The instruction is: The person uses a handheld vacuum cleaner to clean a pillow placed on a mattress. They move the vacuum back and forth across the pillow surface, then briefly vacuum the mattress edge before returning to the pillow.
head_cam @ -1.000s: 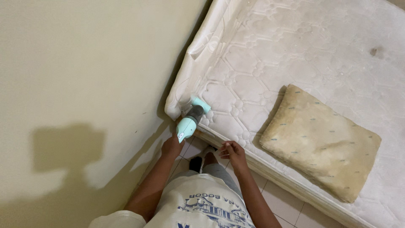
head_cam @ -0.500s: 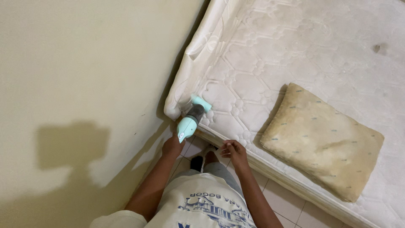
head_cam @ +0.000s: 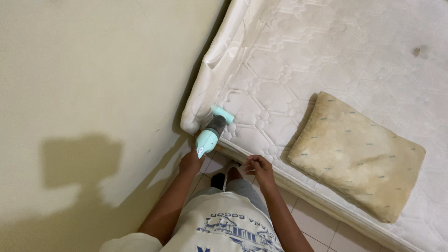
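Observation:
My left hand [head_cam: 190, 162] grips the handle of a small mint-green and grey handheld vacuum [head_cam: 211, 132]. Its flat nozzle rests on the near corner of a bare white quilted mattress [head_cam: 326, 56], close to the wall. My right hand [head_cam: 259, 169] hovers just below the mattress's front edge, fingers loosely curled and holding nothing. A worn yellowish pillow [head_cam: 357, 154] lies flat on the mattress to the right of both hands.
A cream wall [head_cam: 93, 93] runs along the left, tight against the mattress side. Pale floor tiles [head_cam: 312, 221] show beneath the bed edge. A small dark stain [head_cam: 413, 52] marks the mattress at the far right.

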